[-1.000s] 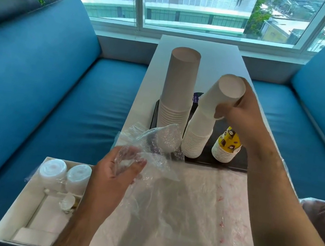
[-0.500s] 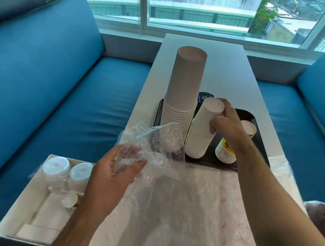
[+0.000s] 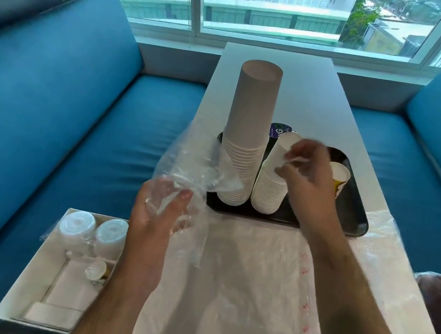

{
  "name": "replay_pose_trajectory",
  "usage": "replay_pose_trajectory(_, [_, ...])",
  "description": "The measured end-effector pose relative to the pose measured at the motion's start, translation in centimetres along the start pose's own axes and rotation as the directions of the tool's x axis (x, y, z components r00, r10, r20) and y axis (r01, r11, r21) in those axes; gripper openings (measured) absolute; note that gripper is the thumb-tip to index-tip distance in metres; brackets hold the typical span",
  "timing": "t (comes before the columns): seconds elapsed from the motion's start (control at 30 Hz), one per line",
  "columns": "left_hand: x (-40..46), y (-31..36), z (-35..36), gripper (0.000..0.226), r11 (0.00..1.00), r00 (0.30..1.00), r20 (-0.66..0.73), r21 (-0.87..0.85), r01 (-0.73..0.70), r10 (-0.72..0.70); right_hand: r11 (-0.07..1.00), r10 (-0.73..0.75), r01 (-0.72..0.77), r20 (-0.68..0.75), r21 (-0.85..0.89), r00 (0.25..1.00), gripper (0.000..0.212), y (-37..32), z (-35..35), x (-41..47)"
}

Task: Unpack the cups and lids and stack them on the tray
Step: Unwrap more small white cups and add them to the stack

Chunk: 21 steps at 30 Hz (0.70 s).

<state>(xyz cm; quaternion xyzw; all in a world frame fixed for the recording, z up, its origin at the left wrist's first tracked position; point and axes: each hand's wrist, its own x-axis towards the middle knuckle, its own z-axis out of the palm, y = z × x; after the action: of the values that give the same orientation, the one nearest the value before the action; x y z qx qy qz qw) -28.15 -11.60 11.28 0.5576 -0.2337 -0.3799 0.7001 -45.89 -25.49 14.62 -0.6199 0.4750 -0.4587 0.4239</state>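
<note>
On the tray (image 3: 355,222), behind the short stack (image 3: 272,180), a purple label shows "G"; the rest is hidden. Right hand (image 3: 310,178), fingers loosely spread, fingertips against that stack's side. Left hand (image 3: 157,214) grips the wrapper (image 3: 196,163), left of the tray.

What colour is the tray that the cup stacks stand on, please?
Black; the tray shows in the head view.
</note>
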Motion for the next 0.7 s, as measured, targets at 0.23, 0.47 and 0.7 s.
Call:
replay_pose_trajectory(0.23, [0.2, 0.1, 1.6, 0.092, 0.995, 0.999, 0.003, -0.088, 0.049, -0.049, 0.642, 0.537, -0.767, 0.712, 0.004, 0.453, 0.045, -0.4, 2.9, -5.8])
replay_pose_trajectory(0.47, [0.1, -0.4, 2.3, 0.105, 0.997, 0.999, -0.006, -0.071, 0.038, -0.038, 0.472, 0.354, -0.775, 0.715, 0.42, 0.603, 0.058, -1.6, 4.9, -6.6])
replay_pose_trajectory(0.7, [1.2, 0.2, -0.4, 0.098, 0.961, 0.999, 0.019, -0.275, 0.041, -0.037, 0.85, 0.151, -0.354, 0.463, 0.39, 0.873, 0.053, -0.5, 2.8, -5.2])
